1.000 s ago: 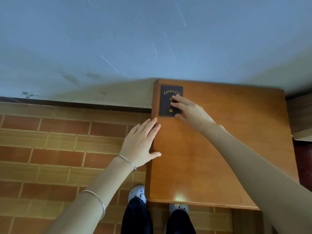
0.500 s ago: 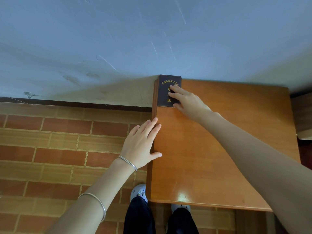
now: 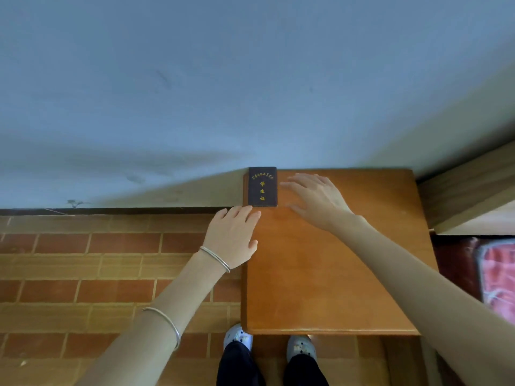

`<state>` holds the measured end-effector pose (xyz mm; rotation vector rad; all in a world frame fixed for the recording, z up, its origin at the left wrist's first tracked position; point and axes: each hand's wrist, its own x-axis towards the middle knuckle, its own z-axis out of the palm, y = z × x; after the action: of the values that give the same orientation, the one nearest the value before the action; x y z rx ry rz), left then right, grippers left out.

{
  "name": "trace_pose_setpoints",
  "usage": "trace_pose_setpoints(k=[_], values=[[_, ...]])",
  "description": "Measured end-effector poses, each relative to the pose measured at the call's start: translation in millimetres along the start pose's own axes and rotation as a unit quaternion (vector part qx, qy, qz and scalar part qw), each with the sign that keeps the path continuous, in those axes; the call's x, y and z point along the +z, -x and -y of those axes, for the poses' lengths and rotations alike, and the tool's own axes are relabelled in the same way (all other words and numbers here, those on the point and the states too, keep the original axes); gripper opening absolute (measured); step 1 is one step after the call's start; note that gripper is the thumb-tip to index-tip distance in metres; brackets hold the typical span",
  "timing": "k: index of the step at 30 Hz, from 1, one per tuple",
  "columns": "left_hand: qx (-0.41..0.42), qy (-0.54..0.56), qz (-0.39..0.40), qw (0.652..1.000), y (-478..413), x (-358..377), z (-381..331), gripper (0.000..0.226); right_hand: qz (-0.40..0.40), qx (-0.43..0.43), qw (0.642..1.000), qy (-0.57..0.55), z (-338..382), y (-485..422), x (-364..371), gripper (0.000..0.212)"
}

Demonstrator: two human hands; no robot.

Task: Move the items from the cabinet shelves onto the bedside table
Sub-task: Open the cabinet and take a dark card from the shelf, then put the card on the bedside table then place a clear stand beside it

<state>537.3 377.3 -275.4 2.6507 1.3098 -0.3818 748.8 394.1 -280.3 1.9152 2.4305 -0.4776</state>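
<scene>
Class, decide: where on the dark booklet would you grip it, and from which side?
Pinch the dark booklet across its long edges, from above. It lies flat in the bedside table's far left corner against the wall, so fingers probably get under only at its near and right edges.

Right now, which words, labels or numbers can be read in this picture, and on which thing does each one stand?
"学生证": yellow characters, set one under another, on the cover of the dark booklet at the table's far left corner.
An arched yellow line above them on the same cover: too small to read.
No other text shows.
</scene>
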Motion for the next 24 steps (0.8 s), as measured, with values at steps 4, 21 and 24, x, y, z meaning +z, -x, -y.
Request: trace_pose_setpoints(k=[4,21,24], values=[[0.048,0.004,-0.067,0.997,8,-101,-24,0.055,-0.074,-0.005,0.997,0.028,-6,49,-91,0.041],[0.506,0.068,-0.233,0.828,44,-318,-205,0.047,-0.287,0.38,0.877,0.054,76,362,-267,0.042],[0.607,0.057,-0.206,0.765,86,-324,-250,0.049,-0.301,0.475,0.824,0.066,133,426,-256,0.043]])
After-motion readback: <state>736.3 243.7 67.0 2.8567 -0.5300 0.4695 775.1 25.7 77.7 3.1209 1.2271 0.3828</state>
